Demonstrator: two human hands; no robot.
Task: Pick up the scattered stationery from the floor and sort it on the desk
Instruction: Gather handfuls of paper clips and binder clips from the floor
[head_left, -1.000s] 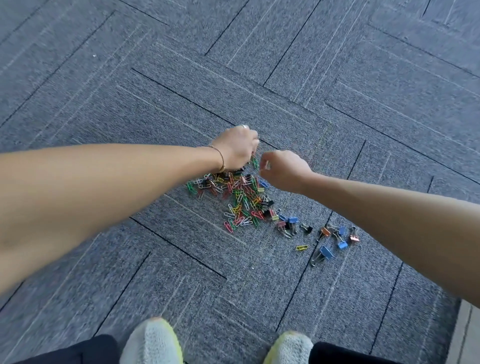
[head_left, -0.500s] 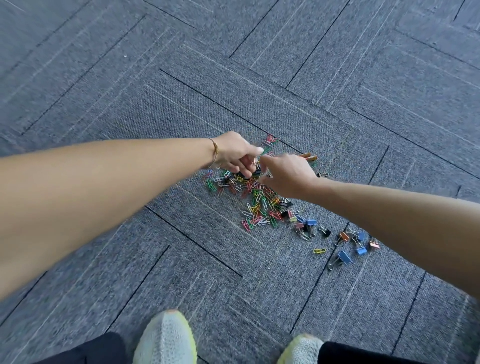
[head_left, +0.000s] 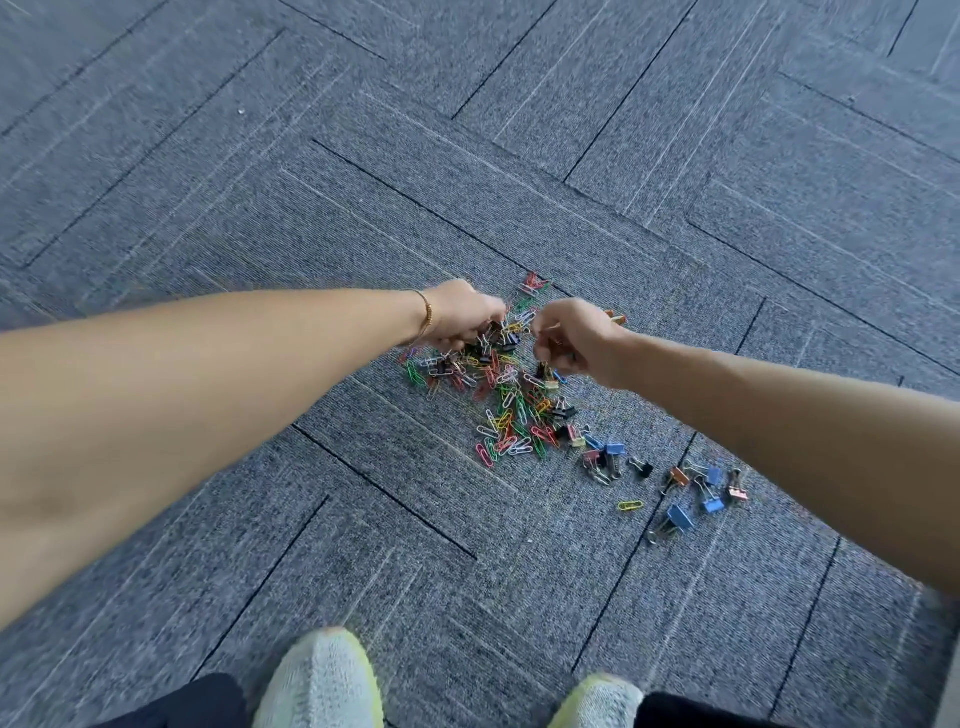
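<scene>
I note both hands have dropped into the paper clips (head_left: 511, 410) on the carpet floor (head_left: 311, 208): left hand (head_left: 462, 317) curled into the pile, right hand (head_left: 569, 332) pinching a binder clip (head_left: 545, 371); gathering continues, nothing sorted yet

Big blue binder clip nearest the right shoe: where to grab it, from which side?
The big blue binder clip lies on its side on the carpet, blue body up-right, wire handles trailing down-left toward the shoe. Probably best: come from straight above and pinch the blue body across its flat faces. The thin handles lie low against the carpet and would likely slip. Neighbouring clips sit apart, so fingers have room.
</scene>
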